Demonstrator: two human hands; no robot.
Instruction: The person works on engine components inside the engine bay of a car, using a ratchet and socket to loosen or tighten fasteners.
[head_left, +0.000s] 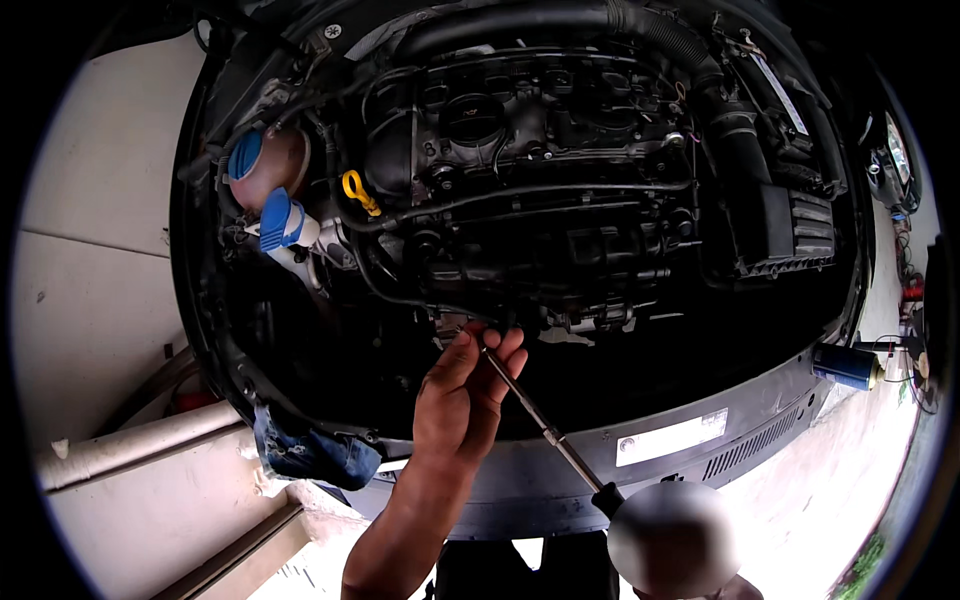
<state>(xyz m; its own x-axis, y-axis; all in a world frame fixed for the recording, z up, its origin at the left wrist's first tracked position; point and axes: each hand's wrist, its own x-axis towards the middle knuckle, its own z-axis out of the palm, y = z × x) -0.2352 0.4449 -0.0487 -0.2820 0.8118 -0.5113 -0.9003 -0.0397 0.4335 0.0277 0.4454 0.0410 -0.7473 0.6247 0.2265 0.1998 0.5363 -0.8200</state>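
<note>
My left hand [462, 392] reaches over the front of the engine bay, thumb and fingertips drawn together. What they pinch is too small and dark to make out. Against those fingers lies the tip of a long thin screwdriver [540, 422], slanting down to the right. Its metal shaft has a thicker joint partway along and ends in a black handle. A blurred patch covers most of my right hand [675, 545], which is at that handle; the fingers do not show clearly. Just beyond my left fingertips a black hose [400, 298] runs along the engine [540, 130].
A yellow dipstick loop [358, 192] stands left of the engine, near a blue-capped reservoir [268, 168] and a blue filler cap [283, 222]. The front panel [570, 480] crosses before me. On it lie a dark blue cloth [310, 452] and a blue spray can [846, 367].
</note>
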